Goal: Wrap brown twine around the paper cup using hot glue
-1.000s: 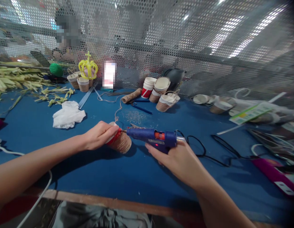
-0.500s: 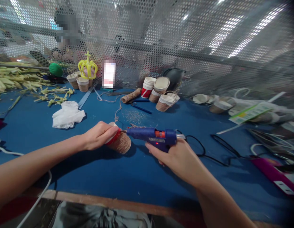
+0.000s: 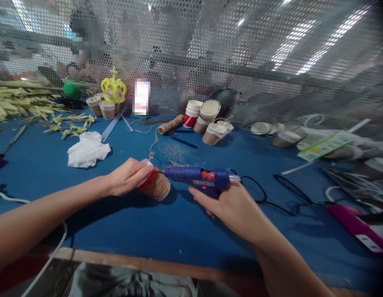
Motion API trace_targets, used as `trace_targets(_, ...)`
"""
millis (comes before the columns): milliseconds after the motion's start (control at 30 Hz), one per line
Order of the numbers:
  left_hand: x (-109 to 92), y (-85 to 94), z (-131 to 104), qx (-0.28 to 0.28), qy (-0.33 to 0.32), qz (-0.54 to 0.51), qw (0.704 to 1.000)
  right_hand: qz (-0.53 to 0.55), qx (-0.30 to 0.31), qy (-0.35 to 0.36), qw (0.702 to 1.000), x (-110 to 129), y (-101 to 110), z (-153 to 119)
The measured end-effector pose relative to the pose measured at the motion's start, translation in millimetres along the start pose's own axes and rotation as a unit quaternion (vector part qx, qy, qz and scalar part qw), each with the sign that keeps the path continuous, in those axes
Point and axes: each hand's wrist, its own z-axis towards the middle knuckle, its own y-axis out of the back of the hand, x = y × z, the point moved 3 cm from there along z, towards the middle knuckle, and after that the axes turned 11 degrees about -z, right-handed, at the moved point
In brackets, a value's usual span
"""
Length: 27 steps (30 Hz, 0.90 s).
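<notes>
My left hand (image 3: pixel 129 177) is closed round the upper part of a paper cup (image 3: pixel 158 187), which lies tilted on its side over the blue table. Twine is wound round the cup's lower part, and a red band shows near my fingers. My right hand (image 3: pixel 224 202) grips a blue hot glue gun (image 3: pixel 197 176) with a lit red light. The gun's nozzle points left and meets the cup at the edge of the twine. A strand of twine (image 3: pixel 154 142) runs from the cup back to a twine roll (image 3: pixel 171 124).
Behind stand stacked paper cups (image 3: pixel 193 113) and twine-wrapped cups (image 3: pixel 217 131). A crumpled white cloth (image 3: pixel 88 149) lies left, near corn husks (image 3: pixel 21 101) and a yellow crown ornament (image 3: pixel 113 87). A black cord (image 3: pixel 265 194) and a purple power strip (image 3: pixel 353 227) are at right.
Almost nothing differs. Both hands, the cup and the glue gun keep their places, with only a slight shift of the whole view.
</notes>
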Motion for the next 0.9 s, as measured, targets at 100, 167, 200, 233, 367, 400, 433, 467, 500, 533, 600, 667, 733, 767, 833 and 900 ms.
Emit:
trace_targets(100, 0, 0.5, 0, -0.015, 0.027, -0.017, 0.999, -0.014, -0.015, 0.022, 1.0, 1, 0, -1)
trace_targets(167, 0, 1.0, 0, -0.031, 0.047, -0.023, 0.998, -0.026, -0.024, 0.04, 0.999, 3, -1, -3)
trace_targets(200, 0, 1.2, 0, -0.038, 0.057, -0.024, 0.997, -0.033, -0.031, 0.05, 0.998, 3, -1, -3)
trace_targets(233, 1, 1.2, 1, -0.044, 0.068, -0.026, 0.996, -0.037, -0.038, 0.057, 0.997, 4, -2, -4)
trace_targets(367, 4, -0.8, 1, -0.041, 0.104, -0.075, 0.991, -0.01, -0.037, 0.05, 0.998, 4, -6, -6)
trace_targets(400, 4, -1.3, 1, -0.039, 0.108, -0.094, 0.989, -0.001, -0.03, 0.046, 0.998, 4, -7, -6)
trace_targets(433, 4, -1.9, 1, -0.037, 0.11, -0.113, 0.987, 0.006, -0.023, 0.043, 0.999, 4, -9, -7)
trace_targets(467, 4, -2.5, 1, -0.034, 0.109, -0.132, 0.985, 0.009, -0.018, 0.042, 0.999, 4, -10, -7)
trace_targets(500, 4, -3.1, 1, -0.029, 0.109, -0.152, 0.982, 0.009, -0.013, 0.041, 0.999, 4, -12, -8)
trace_targets(533, 4, -3.9, 1, -0.021, 0.109, -0.172, 0.979, 0.008, -0.008, 0.042, 0.999, 4, -13, -8)
trace_targets(600, 4, -5.1, 1, -0.01, 0.112, -0.198, 0.974, 0.006, 0.001, 0.045, 0.999, 4, -15, -8)
trace_targets(667, 4, -5.3, 0, -0.008, 0.111, -0.197, 0.974, 0.002, 0.012, 0.047, 0.999, 5, -15, -8)
trace_targets(733, 3, -4.3, 1, -0.016, 0.098, -0.17, 0.98, -0.003, 0.016, 0.045, 0.999, 6, -13, -7)
trace_targets(767, 3, -3.4, 1, -0.024, 0.09, -0.149, 0.984, -0.009, 0.011, 0.043, 0.999, 6, -11, -6)
trace_targets(833, 3, -1.4, 1, -0.04, 0.077, -0.095, 0.992, -0.023, -0.004, 0.039, 0.999, 6, -7, -5)
trace_targets(900, 3, 0.2, 1, -0.049, 0.062, -0.044, 0.996, -0.029, -0.013, 0.026, 0.999, 6, -3, -4)
